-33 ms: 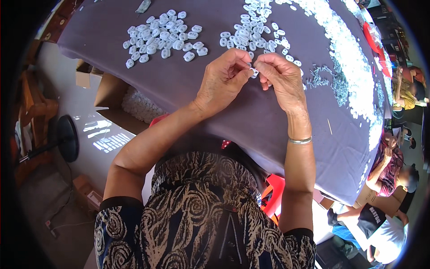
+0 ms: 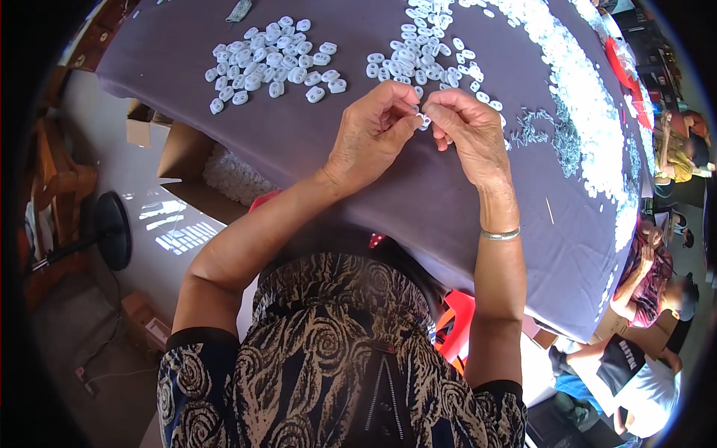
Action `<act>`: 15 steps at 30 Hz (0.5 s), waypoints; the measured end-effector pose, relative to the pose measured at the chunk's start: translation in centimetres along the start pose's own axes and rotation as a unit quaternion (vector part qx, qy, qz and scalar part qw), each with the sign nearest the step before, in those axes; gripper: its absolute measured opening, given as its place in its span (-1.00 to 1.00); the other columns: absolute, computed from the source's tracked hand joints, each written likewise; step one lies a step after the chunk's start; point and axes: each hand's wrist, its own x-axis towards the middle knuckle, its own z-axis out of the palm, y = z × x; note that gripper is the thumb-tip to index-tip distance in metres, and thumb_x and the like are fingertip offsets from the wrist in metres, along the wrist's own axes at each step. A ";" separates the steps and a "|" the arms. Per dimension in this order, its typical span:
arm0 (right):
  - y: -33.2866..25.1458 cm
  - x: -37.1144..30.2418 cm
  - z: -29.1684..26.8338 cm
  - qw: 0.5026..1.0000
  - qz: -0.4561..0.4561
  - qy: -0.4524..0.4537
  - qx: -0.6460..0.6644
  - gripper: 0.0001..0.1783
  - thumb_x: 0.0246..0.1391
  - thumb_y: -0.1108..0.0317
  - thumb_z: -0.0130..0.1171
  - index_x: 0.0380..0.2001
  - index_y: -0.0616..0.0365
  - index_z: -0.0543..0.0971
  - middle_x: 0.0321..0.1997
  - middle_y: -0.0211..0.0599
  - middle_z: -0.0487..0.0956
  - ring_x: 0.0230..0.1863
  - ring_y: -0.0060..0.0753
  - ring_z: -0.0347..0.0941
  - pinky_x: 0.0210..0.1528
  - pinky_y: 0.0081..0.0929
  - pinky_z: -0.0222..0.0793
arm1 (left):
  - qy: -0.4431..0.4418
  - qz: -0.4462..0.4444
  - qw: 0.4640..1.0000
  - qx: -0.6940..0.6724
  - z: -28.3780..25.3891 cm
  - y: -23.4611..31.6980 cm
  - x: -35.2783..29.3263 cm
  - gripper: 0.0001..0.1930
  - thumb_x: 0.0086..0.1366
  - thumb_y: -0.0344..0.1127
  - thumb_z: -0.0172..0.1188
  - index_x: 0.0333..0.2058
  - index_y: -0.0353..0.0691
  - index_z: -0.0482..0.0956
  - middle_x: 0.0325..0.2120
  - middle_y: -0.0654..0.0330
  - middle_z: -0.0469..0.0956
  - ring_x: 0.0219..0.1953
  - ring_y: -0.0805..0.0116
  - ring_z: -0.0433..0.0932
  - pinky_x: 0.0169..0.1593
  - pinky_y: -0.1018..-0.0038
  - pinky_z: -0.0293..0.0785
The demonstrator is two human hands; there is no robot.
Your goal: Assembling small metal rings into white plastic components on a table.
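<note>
My left hand point(image 2: 371, 136) and my right hand point(image 2: 475, 137) meet over the near part of the table, fingertips almost touching. Both are closed in a pinch on one small white plastic cord lock point(image 2: 425, 121), partly covered by the fingers. Just beyond them lies a heap of white oval two-holed cord locks point(image 2: 407, 56). Another loose heap of cord locks point(image 2: 272, 57) spreads to the left. To the right of my right hand are small thin metal pieces, apparently springs point(image 2: 532, 128), with a denser dark clump beside them.
A dark cloth covers the table point(image 2: 299, 142). Many small white parts point(image 2: 579, 97) form a long bank along the right. A cardboard box point(image 2: 190, 160) of white pieces stands below the left edge. A thin stick point(image 2: 550, 210) lies at right. Other people sit at far right.
My hands and the cord lock between them stay in place. At the far lower right, a person in a white top has shifted slightly.
</note>
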 end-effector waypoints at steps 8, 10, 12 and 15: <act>-0.1 -0.2 0.1 0.999 -0.012 -0.007 -0.038 -0.91 0.10 0.41 0.18 -0.37 0.19 0.60 -0.56 -0.52 0.46 -0.57 -0.74 0.32 -0.57 -0.75 0.28 | -0.001 0.005 1.000 0.025 -0.2 0.0 -0.1 -0.80 0.20 -0.60 0.13 -0.20 -0.28 0.41 -0.45 0.29 0.47 -0.41 0.68 0.41 -0.34 0.68 0.41; 0.1 -0.2 0.0 0.998 -0.020 -0.011 -0.050 -0.91 0.11 0.41 0.17 -0.37 0.19 0.60 -0.54 -0.52 0.47 -0.55 -0.75 0.32 -0.57 -0.75 0.28 | -0.002 0.003 1.000 0.029 -0.2 0.1 -0.1 -0.80 0.20 -0.60 0.13 -0.20 -0.28 0.41 -0.45 0.29 0.47 -0.41 0.68 0.41 -0.34 0.68 0.41; 0.4 -0.3 -0.1 0.998 -0.031 -0.013 -0.057 -0.90 0.11 0.39 0.17 -0.36 0.19 0.60 -0.51 -0.52 0.48 -0.53 -0.76 0.33 -0.56 -0.76 0.29 | -0.019 -0.034 0.999 0.020 -0.2 0.3 -0.2 -0.77 0.21 -0.62 0.12 -0.16 -0.26 0.41 -0.37 0.32 0.47 -0.30 0.63 0.44 -0.19 0.64 0.42; 0.3 -0.4 0.2 0.996 -0.056 -0.010 -0.075 -0.90 0.12 0.39 0.17 -0.36 0.18 0.59 -0.50 -0.53 0.49 -0.52 -0.77 0.33 -0.55 -0.76 0.29 | -0.010 -0.021 0.999 0.024 -0.3 0.3 -0.3 -0.78 0.21 -0.61 0.12 -0.17 -0.26 0.41 -0.37 0.32 0.47 -0.31 0.63 0.43 -0.21 0.65 0.41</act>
